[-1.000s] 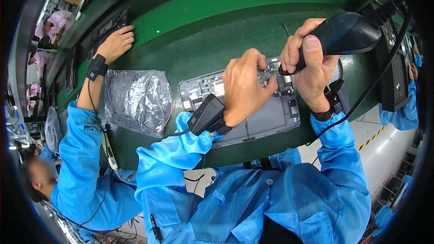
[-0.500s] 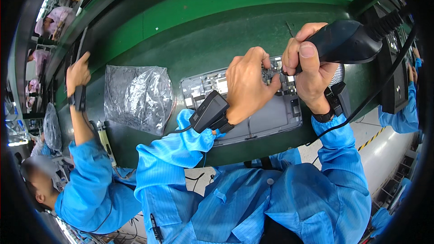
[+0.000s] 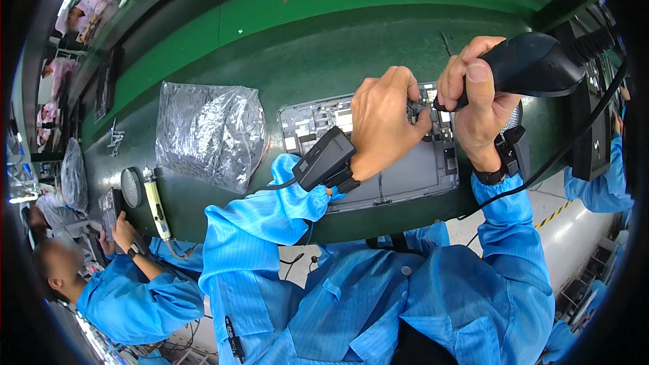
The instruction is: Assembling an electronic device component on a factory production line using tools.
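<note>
An open laptop base (image 3: 419, 169), grey with bare circuit parts along its far side, lies on the green bench before me. My left hand (image 3: 384, 122) rests over its middle, fingers curled and thumb bent toward the circuit parts. Whatever lies between those fingertips is hidden. Wrapped in my right hand (image 3: 483, 111) is a black corded electric screwdriver (image 3: 534, 64), its dark tip pointing down at the right part of the board. Both wrists wear black strapped devices.
A clear plastic bag (image 3: 209, 135) with dark contents lies left of the laptop. Farther left are a pale yellow electric screwdriver (image 3: 156, 206) and a round dish (image 3: 131, 187). A black cable (image 3: 561, 155) loops past my right forearm. A co-worker (image 3: 135, 290) in blue sits at left.
The co-worker's arm has drawn back from the bench, and their hands now hold a dark flat object. My view has shifted slightly; my hands keep nearly the same place over the laptop.
</note>
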Demonstrator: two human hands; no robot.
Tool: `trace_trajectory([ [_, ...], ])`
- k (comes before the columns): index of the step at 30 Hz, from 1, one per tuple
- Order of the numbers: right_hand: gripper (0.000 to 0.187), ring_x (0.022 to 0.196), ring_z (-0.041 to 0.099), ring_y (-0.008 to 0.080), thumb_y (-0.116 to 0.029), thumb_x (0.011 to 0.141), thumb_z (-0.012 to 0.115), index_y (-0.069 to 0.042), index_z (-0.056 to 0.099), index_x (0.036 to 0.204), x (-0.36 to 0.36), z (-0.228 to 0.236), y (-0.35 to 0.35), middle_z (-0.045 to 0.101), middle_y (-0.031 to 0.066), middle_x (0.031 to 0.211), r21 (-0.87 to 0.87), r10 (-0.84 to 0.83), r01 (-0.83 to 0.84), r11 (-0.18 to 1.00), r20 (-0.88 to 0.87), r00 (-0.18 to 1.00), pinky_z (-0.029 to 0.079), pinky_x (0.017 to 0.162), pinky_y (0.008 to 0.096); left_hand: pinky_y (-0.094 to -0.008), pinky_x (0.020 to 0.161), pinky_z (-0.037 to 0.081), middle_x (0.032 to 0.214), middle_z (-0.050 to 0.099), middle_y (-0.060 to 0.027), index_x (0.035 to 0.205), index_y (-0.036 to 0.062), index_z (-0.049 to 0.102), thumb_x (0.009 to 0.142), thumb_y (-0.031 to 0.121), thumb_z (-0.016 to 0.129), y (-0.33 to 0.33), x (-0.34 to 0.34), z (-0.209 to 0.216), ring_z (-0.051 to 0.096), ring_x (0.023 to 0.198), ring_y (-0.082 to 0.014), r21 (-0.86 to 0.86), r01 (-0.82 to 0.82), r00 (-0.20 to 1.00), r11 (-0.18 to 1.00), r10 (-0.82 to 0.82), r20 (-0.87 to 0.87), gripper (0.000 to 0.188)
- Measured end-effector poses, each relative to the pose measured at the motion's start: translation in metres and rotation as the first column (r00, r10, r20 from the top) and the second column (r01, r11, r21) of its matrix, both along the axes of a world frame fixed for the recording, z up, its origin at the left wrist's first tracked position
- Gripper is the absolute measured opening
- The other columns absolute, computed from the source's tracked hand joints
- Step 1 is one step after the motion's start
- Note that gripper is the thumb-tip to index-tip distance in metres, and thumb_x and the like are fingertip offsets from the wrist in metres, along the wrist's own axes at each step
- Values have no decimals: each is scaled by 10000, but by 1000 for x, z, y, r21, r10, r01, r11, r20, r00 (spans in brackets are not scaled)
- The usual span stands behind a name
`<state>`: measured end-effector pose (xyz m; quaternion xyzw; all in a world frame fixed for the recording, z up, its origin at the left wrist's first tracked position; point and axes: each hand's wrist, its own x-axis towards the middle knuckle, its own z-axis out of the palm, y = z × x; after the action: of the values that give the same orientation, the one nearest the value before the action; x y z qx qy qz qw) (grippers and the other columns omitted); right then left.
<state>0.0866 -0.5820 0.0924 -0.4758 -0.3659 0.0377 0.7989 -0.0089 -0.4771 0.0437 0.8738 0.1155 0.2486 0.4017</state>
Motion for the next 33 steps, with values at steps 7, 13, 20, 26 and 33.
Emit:
trace_trajectory([
  [7,156,510,512,78,-93,1071,680,23,597,1007,0,1,-1,573,19,660,-15,-8,8,1000,4,1000,414,497,242,-486,864,532,991,749,-134,934,73,578,729,83,870,0,1,0,730,974,-405,1,6,1000,1000,-6,11,357],
  [13,146,525,522,82,-88,1073,677,18,597,1013,-1,0,-2,587,25,691,-2,-5,5,1000,-30,1000,423,501,245,-488,873,530,981,736,-127,927,69,582,727,81,872,0,1,-1,728,976,-406,3,-3,1000,1000,3,2,353],
  [20,149,531,519,78,-100,1074,682,20,601,1039,0,-3,-3,581,22,691,-26,2,-2,1000,9,1000,426,504,247,-497,872,529,967,723,-117,922,69,595,735,89,875,-1,1,0,718,976,-404,-4,-2,1000,1000,2,-12,337],
  [26,175,526,520,93,-123,1094,661,37,592,1108,3,-1,-4,576,27,681,1,-13,13,1000,-7,1000,434,505,264,-499,873,528,979,722,-119,928,65,596,736,106,892,-1,1,1,715,985,-410,-8,1,1000,1000,-1,-24,355],
  [33,180,521,523,103,-130,1102,652,37,588,1127,1,4,-4,573,36,672,9,-22,23,1000,-24,999,443,505,269,-500,891,529,992,729,-138,926,61,587,740,111,902,-1,1,0,725,1009,-414,18,3,1000,1000,-3,7,369],
])
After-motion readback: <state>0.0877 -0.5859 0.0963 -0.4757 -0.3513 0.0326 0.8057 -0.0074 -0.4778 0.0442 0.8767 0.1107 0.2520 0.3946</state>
